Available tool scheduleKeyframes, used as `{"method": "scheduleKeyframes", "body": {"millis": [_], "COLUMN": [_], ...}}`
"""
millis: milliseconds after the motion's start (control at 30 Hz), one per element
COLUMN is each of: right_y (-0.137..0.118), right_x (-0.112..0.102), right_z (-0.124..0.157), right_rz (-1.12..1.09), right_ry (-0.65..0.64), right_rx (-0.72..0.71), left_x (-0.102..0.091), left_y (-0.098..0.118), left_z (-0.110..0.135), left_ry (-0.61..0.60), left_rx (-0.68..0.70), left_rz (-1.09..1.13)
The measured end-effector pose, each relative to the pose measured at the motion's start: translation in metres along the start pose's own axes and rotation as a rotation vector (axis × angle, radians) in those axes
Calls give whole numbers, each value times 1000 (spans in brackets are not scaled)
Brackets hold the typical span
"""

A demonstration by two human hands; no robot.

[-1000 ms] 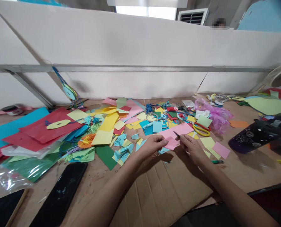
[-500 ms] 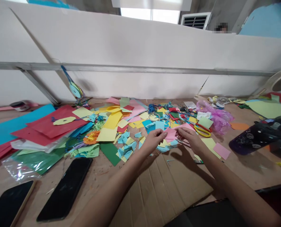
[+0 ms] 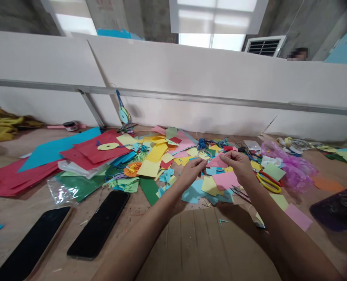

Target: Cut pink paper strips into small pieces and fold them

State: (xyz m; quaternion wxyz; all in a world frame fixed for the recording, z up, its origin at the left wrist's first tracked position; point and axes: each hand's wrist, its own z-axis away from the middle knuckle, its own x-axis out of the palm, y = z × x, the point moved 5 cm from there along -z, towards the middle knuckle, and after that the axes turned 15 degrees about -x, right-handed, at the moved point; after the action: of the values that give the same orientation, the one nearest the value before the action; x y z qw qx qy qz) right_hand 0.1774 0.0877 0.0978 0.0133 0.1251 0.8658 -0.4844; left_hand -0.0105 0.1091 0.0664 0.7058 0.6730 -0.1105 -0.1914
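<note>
The left hand (image 3: pixel 193 169) and the right hand (image 3: pixel 240 166) are narrow at the fingertips, both pinching one small pink paper (image 3: pixel 216 162); this paper is held beyond the far edge of the cardboard (image 3: pixel 201 246); light-blue paper (image 3: pixel 192 194) lies on the surface (image 3: pixel 15 208) just beyond the cardboard; a metal tool (image 3: pixel 240 192) shows near its far right part, and I cannot tell whether the right hand holds it; yellow-handled scissors (image 3: pixel 269 184) lie beyond the cardboard, to its right; a black phone (image 3: pixel 99 226) lies left of it.
</note>
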Motion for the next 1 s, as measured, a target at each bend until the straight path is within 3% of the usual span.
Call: {"method": "scheduleKeyframes", "body": {"millis": [300, 567, 800, 1000], "right_y": [10, 4, 8, 12], "right_x": [-3, -4, 10, 21], "right_z": [9, 10, 17, 21], "right_rz": [-56, 41, -164, -179], "right_ry": [10, -44, 9, -89], "right_rx": [33, 2, 111, 131], "left_x": [6, 17, 17, 19], "left_y": [-8, -14, -15, -15], "left_z": [0, 4, 4, 4], "left_ry": [79, 0, 52, 19], "left_rx": [94, 102, 74, 40], "left_rz": [-156, -35, 72, 92]}}
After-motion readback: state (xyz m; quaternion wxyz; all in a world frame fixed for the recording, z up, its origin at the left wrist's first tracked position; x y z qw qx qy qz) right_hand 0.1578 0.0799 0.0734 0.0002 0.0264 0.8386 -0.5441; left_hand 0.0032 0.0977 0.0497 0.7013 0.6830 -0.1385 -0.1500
